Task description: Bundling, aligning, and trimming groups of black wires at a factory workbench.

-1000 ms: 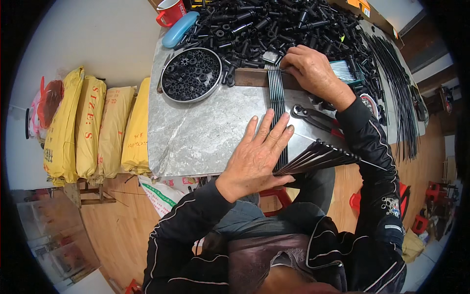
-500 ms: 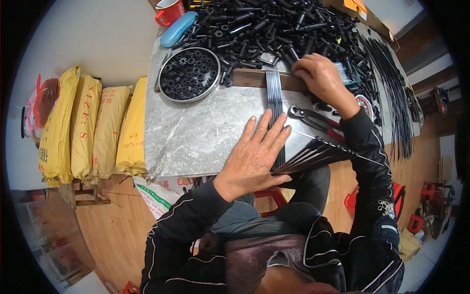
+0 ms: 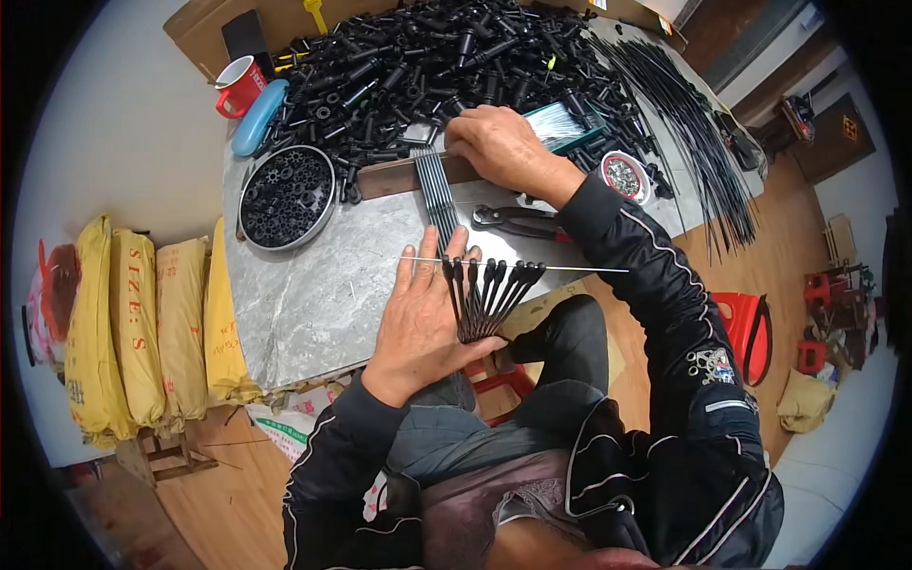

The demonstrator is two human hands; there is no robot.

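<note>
Hands | left hand (image 3: 423, 318) flat, fingers spread, pinning black rods (image 3: 484, 299) fanned under its fingertips on thin wire (image 3: 570, 269) | right hand (image 3: 499, 147) curled over wooden strip (image 3: 399, 176), grasp unclear | judgement: keep palm pressure even, rod ends aligned.

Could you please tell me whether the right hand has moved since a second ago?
No. The right hand rests at the same spot on the wooden strip, beside the pile of black parts.
</note>
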